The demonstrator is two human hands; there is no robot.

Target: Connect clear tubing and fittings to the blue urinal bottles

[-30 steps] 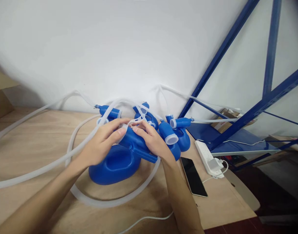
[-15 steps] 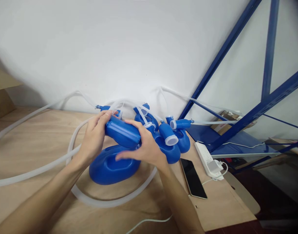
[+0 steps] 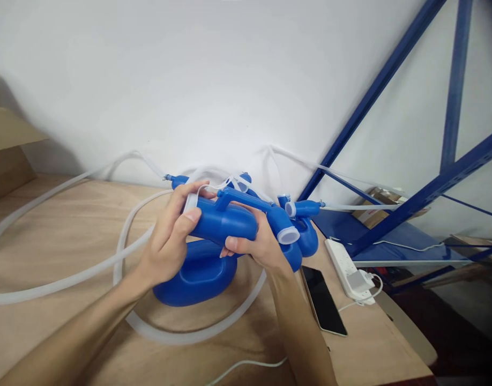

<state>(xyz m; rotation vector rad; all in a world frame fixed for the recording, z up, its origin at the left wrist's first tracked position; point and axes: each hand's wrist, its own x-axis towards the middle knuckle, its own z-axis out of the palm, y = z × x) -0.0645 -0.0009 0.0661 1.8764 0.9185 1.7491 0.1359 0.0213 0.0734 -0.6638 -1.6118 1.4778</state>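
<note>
Between my hands I hold a blue plastic urinal bottle point(image 3: 224, 221) on its side, with its grip handle facing up. My left hand point(image 3: 171, 230) is closed around the neck end, where a white rim and a thin white strap show. My right hand point(image 3: 258, 241) wraps the base end, thumb on the near side. Below it, a larger blue jug-like container point(image 3: 201, 287) with a recessed handle lies on the table, partly covered by my hands and the held bottle. A blue funnel-shaped piece with a white rim point(image 3: 284, 228) lies just right of my right hand.
More blue containers point(image 3: 309, 241) cluster against the wall. White hoses point(image 3: 69, 281) loop over the wooden table point(image 3: 61, 338). On the right are a phone point(image 3: 324, 300), a power strip point(image 3: 344, 268) with a plugged-in charger, and a blue metal rack point(image 3: 374, 80). A cardboard box point(image 3: 8, 161) stands left.
The held bottle has been turned, so its handle and white-rimmed neck now show. My right thumb has come in from spread to press on the bottle. The view has shifted slightly.
</note>
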